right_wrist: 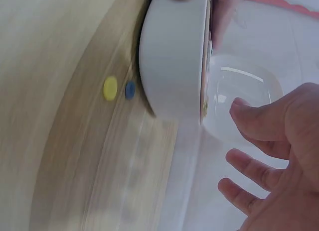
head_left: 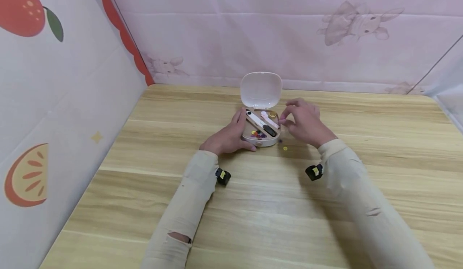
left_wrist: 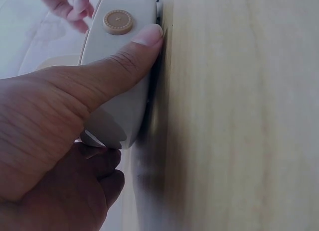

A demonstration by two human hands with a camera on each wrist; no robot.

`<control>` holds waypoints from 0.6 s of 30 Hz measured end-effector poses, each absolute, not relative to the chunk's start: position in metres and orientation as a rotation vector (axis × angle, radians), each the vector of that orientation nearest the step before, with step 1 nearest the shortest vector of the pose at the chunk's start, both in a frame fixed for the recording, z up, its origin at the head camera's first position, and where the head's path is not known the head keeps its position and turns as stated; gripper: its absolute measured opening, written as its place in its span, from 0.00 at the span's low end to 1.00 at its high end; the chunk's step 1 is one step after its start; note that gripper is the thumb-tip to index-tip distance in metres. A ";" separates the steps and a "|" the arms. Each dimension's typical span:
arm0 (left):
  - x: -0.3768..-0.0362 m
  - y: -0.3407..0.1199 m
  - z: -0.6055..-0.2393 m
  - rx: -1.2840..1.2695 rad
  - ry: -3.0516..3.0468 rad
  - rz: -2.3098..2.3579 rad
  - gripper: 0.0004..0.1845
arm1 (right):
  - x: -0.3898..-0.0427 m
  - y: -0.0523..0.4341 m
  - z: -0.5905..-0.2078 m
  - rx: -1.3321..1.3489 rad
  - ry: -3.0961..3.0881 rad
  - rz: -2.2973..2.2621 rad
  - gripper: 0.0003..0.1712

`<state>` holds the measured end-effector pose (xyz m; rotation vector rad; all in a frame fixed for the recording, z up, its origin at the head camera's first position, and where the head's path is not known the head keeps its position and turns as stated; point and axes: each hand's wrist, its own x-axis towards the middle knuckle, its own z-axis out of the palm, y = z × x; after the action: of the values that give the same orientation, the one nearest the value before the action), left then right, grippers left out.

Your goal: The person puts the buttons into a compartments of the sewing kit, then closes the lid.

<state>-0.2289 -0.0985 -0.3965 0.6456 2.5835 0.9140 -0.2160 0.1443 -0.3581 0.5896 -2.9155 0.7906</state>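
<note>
A small white sewing box (head_left: 265, 142) stands on the table with its lid (head_left: 261, 90) raised. My left hand (head_left: 231, 136) grips its left side, the thumb lying along the front below a brown button-shaped clasp (left_wrist: 118, 22). Inside are colourful buttons (head_left: 257, 134), a white-and-black tool (head_left: 261, 123), a pink-and-white strip-like item (head_left: 269, 120) and a gold round piece (head_left: 273, 114). Over the box's right edge hovers my right hand (head_left: 304, 120), fingers loosely bent; nothing shows between them in the right wrist view.
A yellow button (head_left: 285, 148) and a dark blue button (right_wrist: 130, 89) lie on the wooden table (head_left: 253, 212) just right of the box. Behind the table hangs a pink rabbit-print cloth (head_left: 231, 40); a white fruit-print wall panel (head_left: 72, 92) stands at the left.
</note>
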 end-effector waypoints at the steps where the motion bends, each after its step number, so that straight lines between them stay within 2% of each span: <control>1: -0.229 -0.098 -0.396 0.646 2.585 0.914 0.69 | -0.216 0.147 -0.358 0.584 -2.928 0.782 0.03; 18: -0.227 -0.103 -0.394 0.655 2.582 0.906 0.68 | -0.207 0.159 -0.377 0.645 -3.209 0.669 0.02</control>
<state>-0.2274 -0.1033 -0.3944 0.6548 2.5820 0.9063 -0.2070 0.1591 -0.3775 0.6448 -3.2085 0.6688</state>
